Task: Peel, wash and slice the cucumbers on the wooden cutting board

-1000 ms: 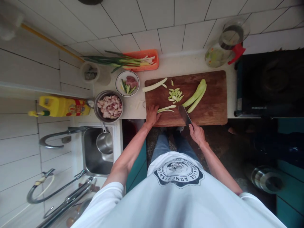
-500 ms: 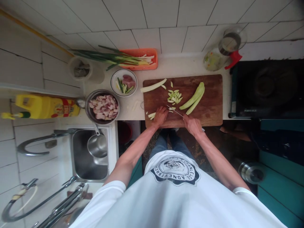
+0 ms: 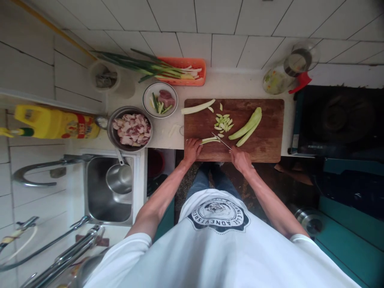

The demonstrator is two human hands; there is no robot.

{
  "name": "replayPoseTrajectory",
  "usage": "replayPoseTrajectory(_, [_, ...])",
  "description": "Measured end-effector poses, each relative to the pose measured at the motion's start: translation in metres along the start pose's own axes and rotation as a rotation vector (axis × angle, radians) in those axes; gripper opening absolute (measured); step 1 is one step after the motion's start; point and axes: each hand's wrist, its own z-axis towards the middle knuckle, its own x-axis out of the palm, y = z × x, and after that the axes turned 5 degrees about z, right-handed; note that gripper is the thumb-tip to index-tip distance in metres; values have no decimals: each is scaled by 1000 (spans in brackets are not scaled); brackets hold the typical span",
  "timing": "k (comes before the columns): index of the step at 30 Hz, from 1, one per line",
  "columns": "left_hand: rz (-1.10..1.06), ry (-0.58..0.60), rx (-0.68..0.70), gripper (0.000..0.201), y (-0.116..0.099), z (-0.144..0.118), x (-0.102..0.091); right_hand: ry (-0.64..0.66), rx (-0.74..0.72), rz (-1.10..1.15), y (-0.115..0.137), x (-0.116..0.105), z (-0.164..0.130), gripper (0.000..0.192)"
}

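Observation:
On the brown cutting board (image 3: 264, 150), my right hand (image 3: 241, 160) is closed round the handle of a knife (image 3: 223, 142). The blade points up and left, its tip by the right end of a pale green vegetable strip (image 3: 210, 140). My left hand (image 3: 192, 152) is at the board's left edge, fingers bent and closed on the strip's left end. Beyond the blade lies a small pile of cut pieces (image 3: 223, 122). Larger pale green vegetable lengths (image 3: 247, 125) rest to the right, and another long strip (image 3: 198, 107) lies at the upper left, overhanging the board.
Left of the board stand a plate with meat and greens (image 3: 147, 107) and a pot of cut meat (image 3: 132, 130). Behind are scallions in an orange basket (image 3: 181, 81) and a red-handled jug (image 3: 274, 82). A stove (image 3: 339, 116) is at right, a sink (image 3: 96, 200) at left.
My left hand has slid left along the board, leaving more of the strip uncovered. The knife stays near the strip's right end. The whole view has shifted slightly.

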Motion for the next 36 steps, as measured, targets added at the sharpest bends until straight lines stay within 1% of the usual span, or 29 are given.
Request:
replayPoseTrajectory(6, [-18,8,-57,33,13,-6,-11,77,57,-50,9,-4,-7,44])
replayPoseTrajectory(11, [-11,9,-51,29,22,-12,-15,70,36,-34,14,-1,-9,42])
replayPoseTrajectory(19, [-5,-11,-23,26,8,-6,-10,80,49,-45,21,1,-6,44])
replayPoseTrajectory(27, [-8,-21,-102,25,2,-10,-11,71,42,-20,14,4,-9,43])
replayPoseTrajectory(33, [-12,6,-103,25,0,-7,-11,117,71,-17,21,9,7,47])
replayPoseTrajectory(36, [0,2,-105,25,0,-8,-10,108,80,-3,23,8,12,48])
